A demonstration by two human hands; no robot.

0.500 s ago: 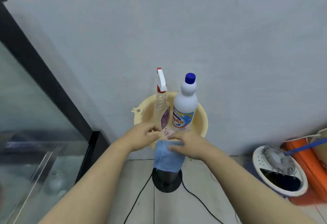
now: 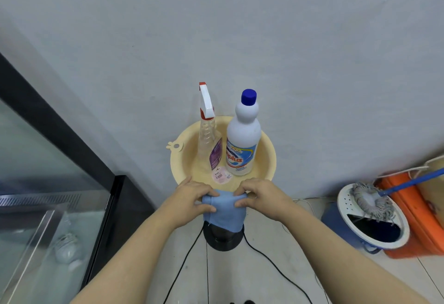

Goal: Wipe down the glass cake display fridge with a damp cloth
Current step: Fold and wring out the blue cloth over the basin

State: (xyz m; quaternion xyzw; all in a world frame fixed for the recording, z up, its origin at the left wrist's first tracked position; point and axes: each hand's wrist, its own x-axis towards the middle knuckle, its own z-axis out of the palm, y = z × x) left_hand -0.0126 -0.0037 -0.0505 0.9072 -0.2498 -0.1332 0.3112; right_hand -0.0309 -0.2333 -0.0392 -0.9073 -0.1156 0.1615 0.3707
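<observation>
1. One glass display fridge (image 2: 48, 159) stands far left, untouched.
2. The left hand (image 2: 189, 199) curls its fingers round one blue cloth (image 2: 224, 214), held at the near rim of one cream basin (image 2: 270, 152).
3. The right hand (image 2: 263, 198) pinches the cloth's other end. The step in hand appears to be readying the cloth.
4. Two bottles stand in the basin: a spray bottle (image 2: 207, 135) and a white bottle (image 2: 243, 140).
5. One mop bucket (image 2: 374, 224) sits right.
6. Next, likely: dampen the cloth, then carry it left to the glass.
</observation>
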